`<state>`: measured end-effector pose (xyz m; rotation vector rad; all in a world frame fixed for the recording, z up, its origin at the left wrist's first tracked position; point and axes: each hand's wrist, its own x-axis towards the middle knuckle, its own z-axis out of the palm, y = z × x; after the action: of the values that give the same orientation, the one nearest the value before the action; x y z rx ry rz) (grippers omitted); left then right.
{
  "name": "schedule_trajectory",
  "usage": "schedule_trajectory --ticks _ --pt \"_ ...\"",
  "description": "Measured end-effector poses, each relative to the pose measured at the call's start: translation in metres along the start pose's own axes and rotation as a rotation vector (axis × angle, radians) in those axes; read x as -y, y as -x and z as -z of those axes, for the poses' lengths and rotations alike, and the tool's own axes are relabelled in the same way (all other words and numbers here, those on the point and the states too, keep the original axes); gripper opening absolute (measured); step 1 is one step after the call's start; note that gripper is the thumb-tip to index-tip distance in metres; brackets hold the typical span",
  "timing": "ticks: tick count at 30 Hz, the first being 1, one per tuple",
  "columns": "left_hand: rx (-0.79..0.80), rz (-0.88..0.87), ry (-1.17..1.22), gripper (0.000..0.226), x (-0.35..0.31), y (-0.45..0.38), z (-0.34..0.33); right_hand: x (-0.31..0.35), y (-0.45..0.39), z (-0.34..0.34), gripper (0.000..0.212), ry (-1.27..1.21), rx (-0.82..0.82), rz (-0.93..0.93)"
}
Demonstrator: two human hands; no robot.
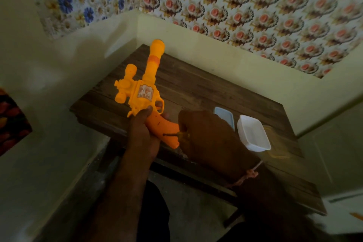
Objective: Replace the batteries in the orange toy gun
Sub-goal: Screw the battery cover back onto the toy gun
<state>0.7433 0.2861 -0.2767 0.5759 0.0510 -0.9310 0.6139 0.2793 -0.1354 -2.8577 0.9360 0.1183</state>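
Orange toy gun [149, 92] sits in the left hand [144, 131], whose fingers wrap the top of the grip just behind the trigger guard, thumb lying along the frame. It is held up over the near left corner of the desk [196, 84], barrel pointing away toward the far left corner, the scope lump on its left side and a pale sticker on the body facing up.

From the right, the right hand [208, 135] is curled into a fist round a screwdriver [172, 135]; only a bit of yellow handle and the dark shaft show, and the tip meets the lower part of the grip near its butt end. A thread bracelet [246, 177] circles that wrist.

Beyond the right hand, toward the right edge of the desk, stands a white plastic tub [253, 133], and just behind it, partly hidden by the knuckles, a pale blue lid or tray [224, 114]. Patterned flower wallpaper [255, 6] covers the walls above the desk.
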Motion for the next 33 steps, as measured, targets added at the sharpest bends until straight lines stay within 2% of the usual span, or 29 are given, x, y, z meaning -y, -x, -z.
schedule_trajectory --ticks 5,9,14,18,22,24,28,33 --pt "0.001 0.015 -0.003 0.071 -0.0027 0.0007 -0.0013 -0.0004 -0.0059 0.0000 0.024 0.071 -0.086 0.018" --pt "0.014 0.006 0.024 0.037 -0.0023 0.0024 -0.0038 -0.0004 -0.0018 0.0031 0.024 -0.058 -0.060 0.012" --pt "0.017 -0.018 -0.021 0.056 -0.0026 0.0021 -0.0015 -0.0026 -0.0015 0.0015 0.011 -0.026 -0.045 0.019" --pt "-0.004 -0.001 -0.032 0.071 -0.0045 0.0009 -0.0012 -0.0012 -0.0037 0.0007 0.021 0.047 -0.123 0.032" --pt "-0.007 -0.019 0.026 0.038 -0.0028 0.0016 -0.0020 0.0025 -0.0008 0.0034 0.026 -0.033 -0.076 0.016" --pt "-0.015 -0.023 0.026 0.041 -0.0023 0.0003 -0.0017 0.0022 -0.0006 0.0044 0.022 -0.049 -0.049 0.013" --pt "-0.012 -0.021 -0.010 0.061 -0.0030 -0.0001 -0.0003 0.0026 -0.0005 0.0046 0.013 -0.025 -0.078 0.025" --pt "-0.020 -0.011 -0.027 0.047 -0.0025 -0.0005 0.0006 0.0042 -0.0027 0.0035 0.026 0.017 -0.075 0.047"
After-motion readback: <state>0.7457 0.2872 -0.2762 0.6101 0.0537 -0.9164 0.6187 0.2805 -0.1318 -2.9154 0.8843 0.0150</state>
